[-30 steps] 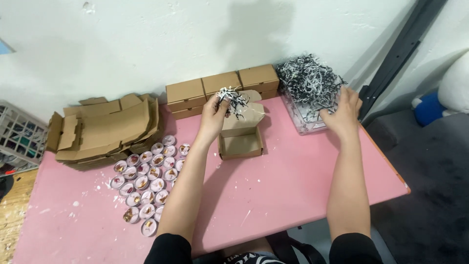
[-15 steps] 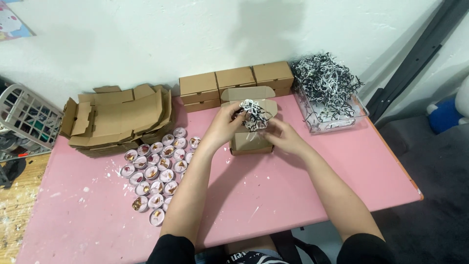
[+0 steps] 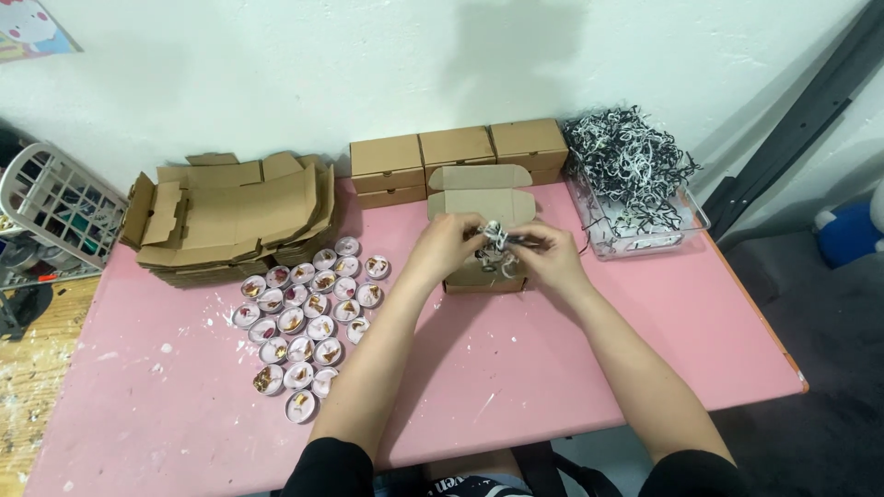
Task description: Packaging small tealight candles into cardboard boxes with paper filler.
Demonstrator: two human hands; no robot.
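Hands first: left hand (image 3: pixel 447 247) and right hand (image 3: pixel 550 255) pinch a tuft of shredded paper (image 3: pixel 495 241) over the open cardboard box (image 3: pixel 483 274). Loose strands could spill onto the pink table (image 3: pixel 516 368). Beyond, tray of shred (image 3: pixel 635 198).

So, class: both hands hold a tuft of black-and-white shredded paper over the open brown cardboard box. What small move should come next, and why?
Probably lower the tuft of black-and-white shredded paper into the open brown cardboard box, since left hand and right hand hold it directly above.
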